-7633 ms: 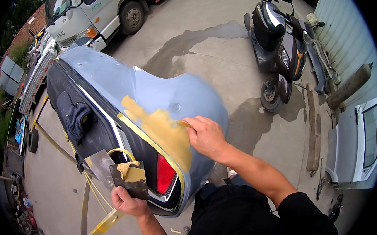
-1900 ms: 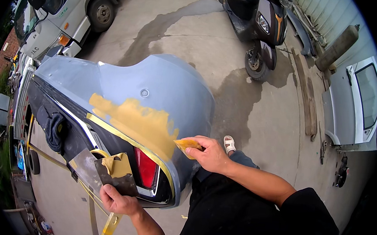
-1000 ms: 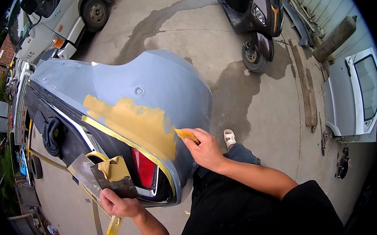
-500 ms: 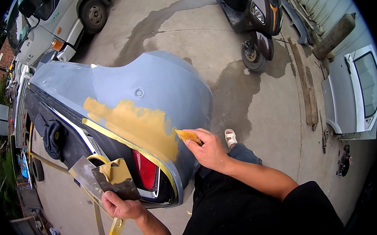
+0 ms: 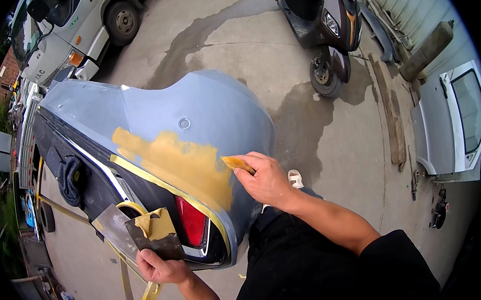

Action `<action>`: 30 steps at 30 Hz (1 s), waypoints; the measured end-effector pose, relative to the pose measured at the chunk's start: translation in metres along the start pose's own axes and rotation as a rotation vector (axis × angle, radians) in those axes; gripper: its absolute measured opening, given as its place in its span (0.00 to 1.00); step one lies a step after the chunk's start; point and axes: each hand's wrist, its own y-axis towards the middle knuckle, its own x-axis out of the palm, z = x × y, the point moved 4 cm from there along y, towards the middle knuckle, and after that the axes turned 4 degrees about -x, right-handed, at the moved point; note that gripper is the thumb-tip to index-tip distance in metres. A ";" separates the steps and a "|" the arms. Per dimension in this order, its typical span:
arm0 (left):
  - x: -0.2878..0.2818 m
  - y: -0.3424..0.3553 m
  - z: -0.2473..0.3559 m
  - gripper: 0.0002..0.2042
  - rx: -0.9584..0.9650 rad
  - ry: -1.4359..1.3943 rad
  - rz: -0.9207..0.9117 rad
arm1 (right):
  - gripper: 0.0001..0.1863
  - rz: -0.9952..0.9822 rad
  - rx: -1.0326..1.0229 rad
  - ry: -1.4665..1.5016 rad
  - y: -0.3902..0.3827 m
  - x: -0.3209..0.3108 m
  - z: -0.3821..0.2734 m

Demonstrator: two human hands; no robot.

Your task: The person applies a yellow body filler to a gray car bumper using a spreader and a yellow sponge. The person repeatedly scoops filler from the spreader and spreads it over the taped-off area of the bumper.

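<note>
With the fingers [image 5: 261,160] of our right hand [image 5: 266,181], we pinch a yellow scraper [image 5: 239,163] at the right edge of a yellow patch [image 5: 175,163]. The patch is on a blue-gray bumper [image 5: 221,107] in the middle. We cannot tell if the scraper touches it. Near and to the left, our left hand [image 5: 161,265] pinches a dark plate [image 5: 167,247] with a yellow lump [image 5: 160,225] on top.

Before me, a yellow stand [image 5: 150,294] is supporting the rear bumper [image 5: 227,107]; a wooden beam [image 5: 391,113] and motor scooter [image 5: 341,31] are resting on concrete ground [image 5: 356,175].
</note>
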 end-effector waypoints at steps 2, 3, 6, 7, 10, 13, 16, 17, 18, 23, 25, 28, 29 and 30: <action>0.002 -0.001 0.002 0.14 -0.009 -0.002 0.001 | 0.14 0.110 -0.091 -0.096 0.009 0.001 0.001; 0.004 -0.001 0.003 0.14 -0.014 -0.003 0.002 | 0.14 0.145 -0.190 -0.220 0.008 0.008 0.001; 0.006 -0.002 0.003 0.14 -0.024 -0.017 0.014 | 0.14 0.141 -0.277 -0.296 -0.009 0.024 -0.017; 0.005 -0.001 0.003 0.14 -0.023 -0.009 0.006 | 0.14 0.125 -0.286 -0.251 -0.012 0.028 -0.021; 0.002 0.000 0.001 0.14 -0.003 0.014 -0.001 | 0.14 -0.140 -0.049 0.051 -0.004 0.017 -0.007; 0.001 0.000 0.001 0.15 0.017 0.018 0.026 | 0.14 0.030 -0.068 -0.066 0.013 -0.001 -0.006; 0.004 -0.001 0.003 0.15 0.000 -0.019 0.041 | 0.15 0.100 -0.196 -0.233 0.022 0.004 -0.004; 0.004 -0.001 0.002 0.15 0.000 -0.025 0.034 | 0.15 0.093 -0.228 -0.267 0.020 0.009 -0.008; 0.004 -0.001 0.001 0.14 0.001 -0.031 0.027 | 0.15 0.086 -0.261 -0.301 0.017 0.014 -0.012; 0.005 0.000 0.000 0.15 -0.001 -0.009 -0.005 | 0.14 -0.073 -0.106 -0.046 -0.004 0.024 -0.025; 0.005 0.000 0.001 0.15 0.002 0.002 -0.005 | 0.14 -0.121 -0.056 0.079 -0.010 0.021 -0.023; 0.005 0.000 0.001 0.15 -0.004 0.003 -0.002 | 0.14 -0.175 -0.102 0.177 -0.021 0.020 -0.020; 0.004 0.000 0.000 0.15 -0.006 0.004 0.002 | 0.14 -0.220 -0.106 0.208 -0.024 0.019 -0.019; 0.004 0.001 -0.001 0.14 -0.008 0.004 0.006 | 0.14 -0.265 -0.111 0.239 -0.026 0.017 -0.018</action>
